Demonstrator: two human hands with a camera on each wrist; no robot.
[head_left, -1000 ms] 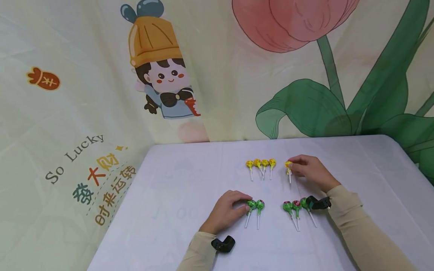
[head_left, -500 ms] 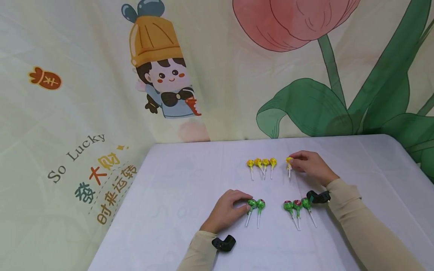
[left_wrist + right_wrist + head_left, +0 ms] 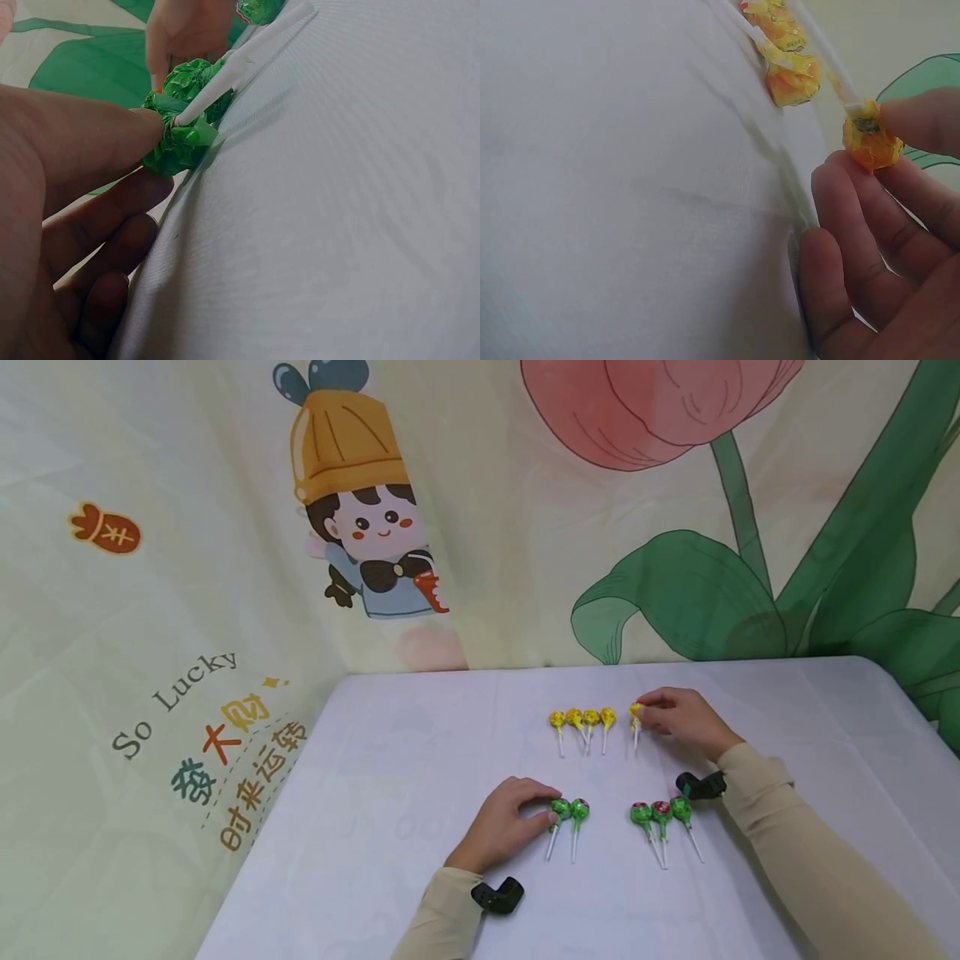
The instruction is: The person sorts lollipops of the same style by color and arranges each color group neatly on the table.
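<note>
Between thumb and fingers my right hand (image 3: pixel 686 718) pinches a yellow lollipop (image 3: pixel 871 139) by its wrapped head, its white stick pointing toward me in the head view. Just left of it several yellow lollipops (image 3: pixel 591 717) lie in a row. My left hand (image 3: pixel 506 827) pinches the head of a green lollipop (image 3: pixel 180 142), whose stick stretches out over the cloth. Right beside that one lies a second green lollipop (image 3: pixel 580 810). Three more green lollipops (image 3: pixel 661 811), some with red patches on the wrapper, lie together below my right forearm.
A white cloth covers the table (image 3: pixel 375 877). Behind it hangs a printed curtain (image 3: pixel 495 527) with a cartoon figure, a pink flower and green leaves. Black wrist cameras (image 3: pixel 498 896) sit on both forearms.
My right hand has lifted slightly and shifted a little left with its yellow lollipop toward the yellow row. My left hand keeps its grip on the green lollipop.
</note>
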